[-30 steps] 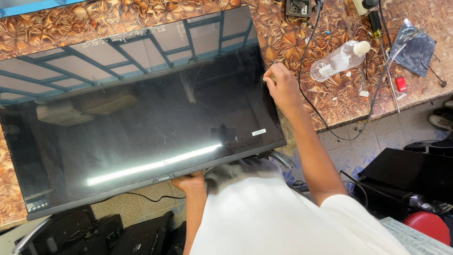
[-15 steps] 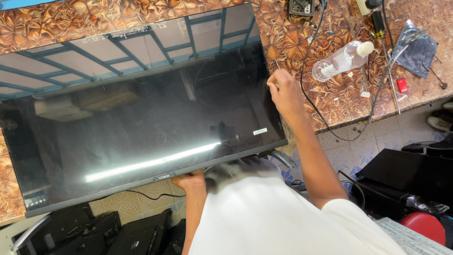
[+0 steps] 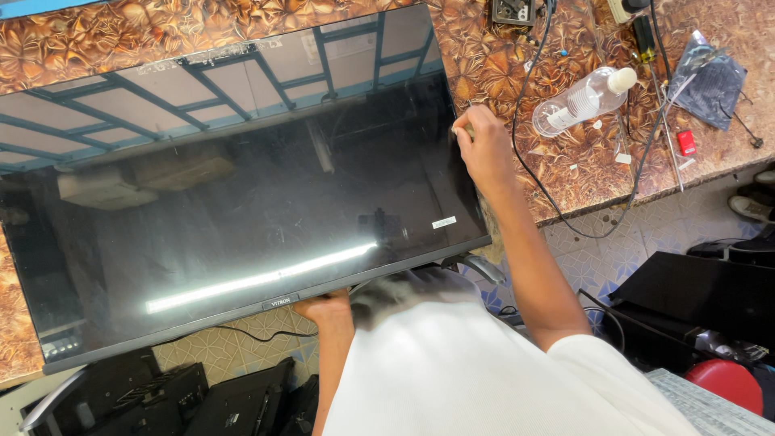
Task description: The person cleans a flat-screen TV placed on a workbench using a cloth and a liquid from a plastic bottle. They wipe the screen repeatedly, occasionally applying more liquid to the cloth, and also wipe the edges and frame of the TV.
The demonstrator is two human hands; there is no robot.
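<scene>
A large flat television (image 3: 234, 202) with a glossy black screen lies face up on a brown patterned table (image 3: 517, 73), its near edge hanging past the table. My right hand (image 3: 483, 147) grips the screen's right edge about halfway up. My left hand (image 3: 323, 308) holds the bottom edge near the middle, fingers curled under the frame. The screen mirrors a ceiling and a bright strip light.
A clear plastic bottle (image 3: 580, 100) lies on the table right of the television, beside black cables (image 3: 533, 161), a grey bag (image 3: 710, 81) and a small red item (image 3: 686, 143). Dark equipment (image 3: 694, 299) and a red object (image 3: 726, 383) sit on the tiled floor.
My right hand has slid a little up along the television's right edge. The television and my left hand have barely moved.
</scene>
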